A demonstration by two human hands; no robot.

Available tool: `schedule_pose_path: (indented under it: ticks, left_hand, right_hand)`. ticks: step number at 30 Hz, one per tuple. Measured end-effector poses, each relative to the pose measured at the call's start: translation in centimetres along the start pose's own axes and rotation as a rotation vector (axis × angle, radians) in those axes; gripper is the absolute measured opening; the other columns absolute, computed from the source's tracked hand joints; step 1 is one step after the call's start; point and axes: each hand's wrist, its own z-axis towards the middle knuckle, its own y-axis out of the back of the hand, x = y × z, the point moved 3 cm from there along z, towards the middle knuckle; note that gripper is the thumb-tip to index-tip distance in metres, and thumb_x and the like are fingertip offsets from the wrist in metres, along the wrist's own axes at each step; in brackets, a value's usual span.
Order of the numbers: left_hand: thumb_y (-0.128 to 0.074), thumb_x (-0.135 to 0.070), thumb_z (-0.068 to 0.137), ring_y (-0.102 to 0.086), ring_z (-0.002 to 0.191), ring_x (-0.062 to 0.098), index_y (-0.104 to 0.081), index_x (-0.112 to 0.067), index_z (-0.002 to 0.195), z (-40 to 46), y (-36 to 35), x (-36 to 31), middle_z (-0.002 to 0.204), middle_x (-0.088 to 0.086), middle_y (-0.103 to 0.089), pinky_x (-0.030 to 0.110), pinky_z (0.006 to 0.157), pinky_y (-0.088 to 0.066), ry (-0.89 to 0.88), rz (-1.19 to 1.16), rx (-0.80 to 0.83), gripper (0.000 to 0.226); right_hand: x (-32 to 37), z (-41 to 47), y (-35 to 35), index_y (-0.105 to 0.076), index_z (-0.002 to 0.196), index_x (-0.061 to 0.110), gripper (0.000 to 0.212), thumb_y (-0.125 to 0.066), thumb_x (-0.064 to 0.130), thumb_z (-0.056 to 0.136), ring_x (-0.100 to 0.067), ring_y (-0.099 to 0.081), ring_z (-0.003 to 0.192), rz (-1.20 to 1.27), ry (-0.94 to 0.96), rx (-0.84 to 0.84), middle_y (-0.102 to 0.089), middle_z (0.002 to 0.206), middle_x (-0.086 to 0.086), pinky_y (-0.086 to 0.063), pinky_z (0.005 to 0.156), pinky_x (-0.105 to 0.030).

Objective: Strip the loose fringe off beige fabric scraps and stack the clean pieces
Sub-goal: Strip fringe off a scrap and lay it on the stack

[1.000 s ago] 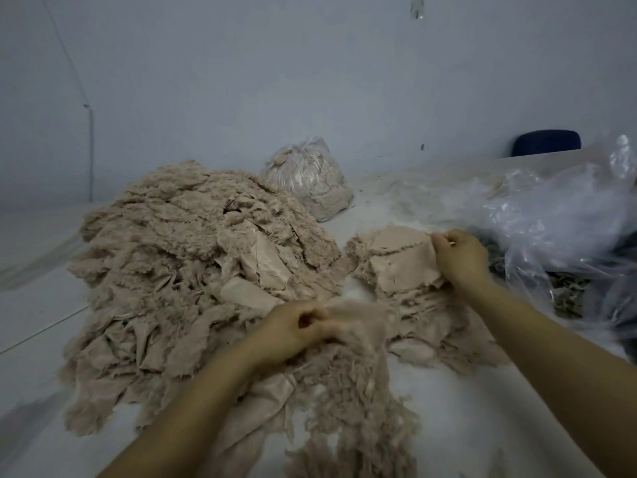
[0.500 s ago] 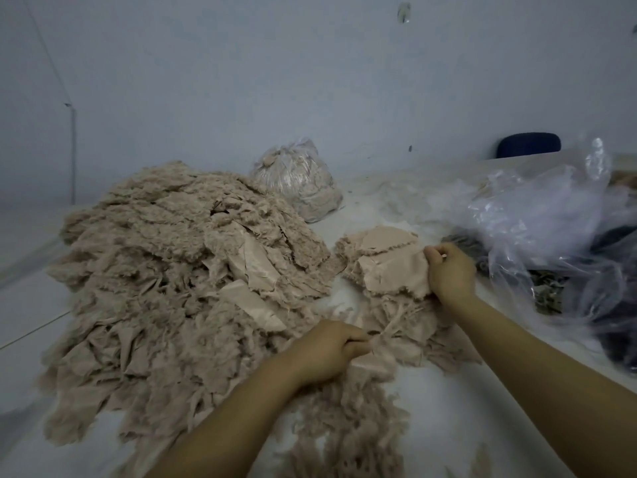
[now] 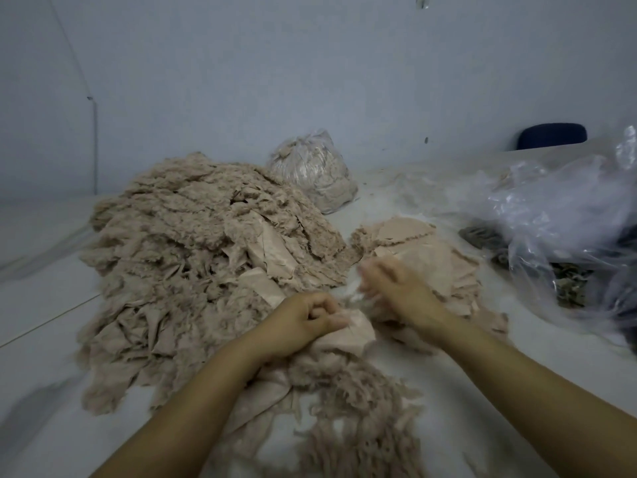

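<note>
Pale blue-grey wall fills the upper half of the frame; below it runs a white worktop (image 3: 41,401) carrying all the material.

Large heap of fringed scraps (image 3: 193,257): left of centre, mixed fluffy fringe and smooth beige fabric.

Stack of clean pieces (image 3: 424,250): right of centre, just beside the heap, flat beige pieces lying one on another.

Loose fringe (image 3: 358,419): a tangle of threads at lower centre, trailing toward the bottom edge.

Left hand (image 3: 303,322): centre of the frame, fingers curled, grip pinched on a beige scrap (image 3: 348,336) that bunches out to the right of the knuckles and rests on the loose fringe.

Right hand (image 3: 396,288): just right of the left hand, over the near edge of the stack. It is motion-blurred (fingers appear bent), so whether its grip is spread or pinching something cannot be told.

Other items: a tied clear bag of beige material (image 3: 313,174) at upper centre behind the heap; crumpled clear plastic (image 3: 558,215) at the right edge over dark contents; a dark blue chair back (image 3: 551,136) at upper right.
</note>
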Motion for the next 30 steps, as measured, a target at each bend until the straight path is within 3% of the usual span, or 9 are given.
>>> schedule_pose_path:
  ticks: [2, 4, 7, 13, 15, 20, 24, 26, 30]
  left_hand:
    - [-0.062, -0.027, 0.090, -0.027, 0.042, 0.003, -0.056, -0.022, 0.073, 0.1, 0.4, 0.1, 0.044, -0.013, -0.034, 0.017, 0.044, -0.024, -0.002, 0.001, -0.096, 0.019]
    - [-0.062, -0.028, 0.090, -0.035, 0.045, 0.001, -0.060, -0.021, 0.073, -0.6, 1.4, 0.6, 0.046, -0.015, -0.042, 0.016, 0.047, -0.029, 0.029, 0.001, -0.140, 0.018]
    - [-0.063, -0.023, 0.089, -0.046, 0.052, 0.002, -0.064, -0.021, 0.069, -2.2, 3.1, 2.1, 0.054, -0.014, -0.053, 0.020, 0.054, -0.036, 0.111, -0.071, -0.136, 0.021]
    - [-0.062, -0.019, 0.087, -0.046, 0.049, -0.001, -0.069, -0.027, 0.065, -3.0, 2.8, 1.4, 0.054, -0.013, -0.055, 0.013, 0.048, -0.037, 0.054, -0.252, 0.013, 0.024]
    - [-0.059, -0.020, 0.090, -0.045, 0.045, 0.001, -0.069, -0.027, 0.066, -2.8, 3.1, 1.3, 0.053, -0.012, -0.054, 0.015, 0.044, -0.037, 0.038, -0.270, -0.044, 0.027]
    - [-0.049, -0.017, 0.098, -0.036, 0.036, 0.000, -0.054, -0.013, 0.064, -3.9, 7.3, 3.7, 0.042, -0.011, -0.046, 0.016, 0.040, -0.030, 0.120, -0.149, -0.394, 0.034]
    - [-0.046, -0.045, 0.091, -0.060, 0.061, 0.009, -0.064, -0.014, 0.082, -3.3, 5.7, 2.7, 0.065, -0.008, -0.065, 0.021, 0.054, -0.049, 0.175, -0.294, -0.175, 0.037]
    - [-0.055, -0.055, 0.080, -0.059, 0.065, 0.010, -0.065, -0.007, 0.085, -2.2, 4.3, 1.8, 0.070, -0.004, -0.062, 0.021, 0.057, -0.046, 0.165, -0.301, -0.224, 0.049]
    - [-0.057, -0.025, 0.093, -0.055, 0.056, 0.006, -0.063, -0.021, 0.066, -0.7, 4.6, 2.0, 0.058, -0.011, -0.060, 0.019, 0.053, -0.044, 0.159, -0.422, -0.564, 0.029]
  right_hand:
    - [-0.7, -1.2, -2.8, -0.066, 0.091, 0.018, 0.030, -0.069, 0.044, 0.077, -0.011, -0.057, 0.059, 0.098, -0.053, 0.237, -0.061, 0.070, 0.004, -0.046, 0.056, -0.021]
    - [-1.2, -1.4, -3.4, -0.062, 0.073, 0.013, 0.017, -0.068, 0.022, 0.085, -0.009, -0.048, 0.051, 0.157, -0.029, 0.143, -0.053, 0.055, 0.005, -0.040, 0.053, -0.023]
    - [-2.0, -1.7, -2.9, -0.056, 0.068, 0.012, 0.023, -0.062, 0.014, 0.090, -0.013, -0.041, 0.057, 0.181, -0.017, 0.000, -0.047, 0.060, -0.001, -0.036, 0.056, -0.023]
    - [-1.0, -2.1, -5.7, -0.062, 0.081, 0.019, 0.032, -0.066, 0.051, 0.076, -0.004, -0.054, 0.062, 0.055, -0.056, 0.294, -0.059, 0.069, 0.009, -0.042, 0.057, -0.018]
    - [-0.2, -1.7, -7.0, -0.055, 0.071, 0.016, 0.027, -0.065, 0.036, 0.087, -0.019, -0.045, 0.063, -0.037, 0.012, 0.276, -0.049, 0.068, -0.003, -0.036, 0.059, -0.027]
    - [0.0, -0.6, -5.8, -0.048, 0.067, 0.016, 0.030, -0.057, 0.023, 0.094, -0.016, -0.045, 0.060, 0.288, -0.057, 0.001, -0.049, 0.060, 0.002, -0.036, 0.057, -0.029]
    - [0.8, 0.2, -7.7, -0.057, 0.083, -0.003, 0.030, -0.057, 0.024, 0.095, -0.022, -0.048, 0.072, 0.228, -0.038, -0.058, -0.054, 0.077, -0.014, -0.038, 0.067, -0.035]
    - [1.6, 0.5, -9.5, -0.059, 0.084, -0.003, 0.026, -0.054, 0.020, 0.096, -0.017, -0.053, 0.068, 0.172, 0.034, -0.077, -0.059, 0.075, -0.015, -0.043, 0.064, -0.030]
    - [1.5, 0.3, -10.1, -0.061, 0.090, 0.011, 0.018, -0.057, 0.027, 0.095, -0.020, -0.062, 0.064, 0.141, 0.063, -0.118, -0.069, 0.077, -0.011, -0.050, 0.060, -0.030]
